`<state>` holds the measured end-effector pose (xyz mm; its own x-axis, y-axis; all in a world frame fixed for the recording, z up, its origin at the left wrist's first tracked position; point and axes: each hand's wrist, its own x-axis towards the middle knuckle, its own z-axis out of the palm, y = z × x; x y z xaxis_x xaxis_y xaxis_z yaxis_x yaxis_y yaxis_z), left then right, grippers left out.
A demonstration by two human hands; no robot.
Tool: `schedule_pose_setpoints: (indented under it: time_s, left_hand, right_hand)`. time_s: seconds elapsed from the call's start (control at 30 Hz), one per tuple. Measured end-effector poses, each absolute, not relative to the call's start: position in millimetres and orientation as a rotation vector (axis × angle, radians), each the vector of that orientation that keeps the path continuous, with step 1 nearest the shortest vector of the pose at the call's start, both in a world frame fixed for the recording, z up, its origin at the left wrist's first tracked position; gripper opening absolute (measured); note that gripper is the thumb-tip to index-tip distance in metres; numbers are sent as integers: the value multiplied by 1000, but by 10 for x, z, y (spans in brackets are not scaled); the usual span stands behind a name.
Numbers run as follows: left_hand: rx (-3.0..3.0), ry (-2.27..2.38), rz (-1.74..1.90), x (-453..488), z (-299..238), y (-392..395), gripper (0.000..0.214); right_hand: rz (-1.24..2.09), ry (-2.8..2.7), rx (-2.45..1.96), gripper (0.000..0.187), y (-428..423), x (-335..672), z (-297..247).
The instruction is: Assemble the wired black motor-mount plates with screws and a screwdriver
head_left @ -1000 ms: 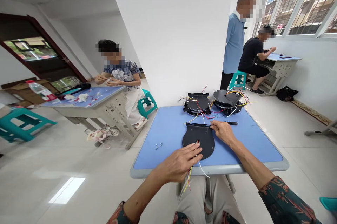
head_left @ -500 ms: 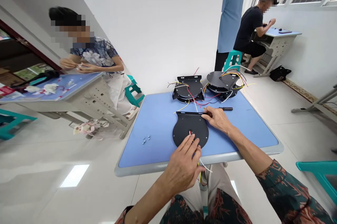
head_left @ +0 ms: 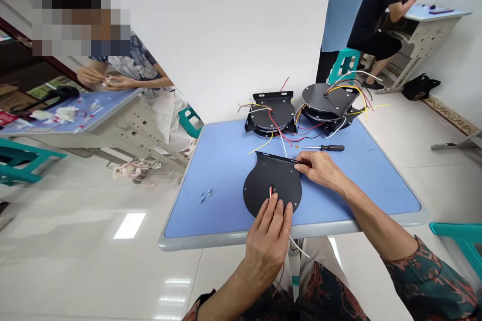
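Note:
A round black metal housing [head_left: 259, 180] with a slotted straight flange lies on the blue table near its front edge, slightly turned. Pinching the flange's right end is my right hand [head_left: 324, 170]. My left hand [head_left: 268, 243] rests with stretched fingers on the housing's lower part, by the centre hole. Red and white wires [head_left: 271, 191] come out of that hole and run under the left fingers; a white wire end hangs over the table edge. A screwdriver [head_left: 333, 148] with a black handle lies beyond my right hand. Several small screws [head_left: 203, 198] lie at the left.
Two stacks of similar black housings, a left one [head_left: 271, 116] and a right one [head_left: 324, 101], stand at the table's back with loose coloured wires. A white wall rises behind. People sit at other desks left and right; another stands at the back. A green stool [head_left: 461, 245] is at the right.
The view has tilted down and come closer. The housing has turned slightly clockwise, its flange's right end now lower. Both hands stay on it, and more of the screwdriver shows.

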<state>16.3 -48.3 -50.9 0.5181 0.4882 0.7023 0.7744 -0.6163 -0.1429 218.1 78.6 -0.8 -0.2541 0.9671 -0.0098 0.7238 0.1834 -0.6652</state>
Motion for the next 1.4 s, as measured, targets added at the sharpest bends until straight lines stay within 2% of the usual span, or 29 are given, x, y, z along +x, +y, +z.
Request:
schedule_pose_setpoints:
  time_s: [0.3,0.47,0.73,0.93,1.03,1.2,1.3,1.4]
  left_hand:
    - [-2334,-1046,-955,177,-550,-489,36]
    - [-2322,-1044,-1006,187,-578,-489,33]
    - [-2394,-984,-1004,121,-557,-527,31]
    - [-2417,-977,-984,114,-557,-518,34]
    - [-2396,-963,-1004,116,-563,-494,32]
    - [-2398,-937,-1030,103,-560,-457,31]
    - [-2404,-922,-1045,97,-556,-449,30]
    - [-2419,-910,-1042,94,-554,-446,30]
  right_hand:
    - [1056,-1979,-1570,8,768,2211,43]
    - [1085,-2007,-1547,7,772,2254,73]
    - [1275,-2176,-1411,15,786,2424,111]
    - [1237,-2176,-1393,12,766,2417,97]
    - [1093,-2221,-1390,12,750,2387,85]
    - [889,-2338,-1454,22,735,2374,115]
    - [877,-2361,-1456,22,733,2387,144]
    - [1016,-2328,-1424,21,735,2400,167]
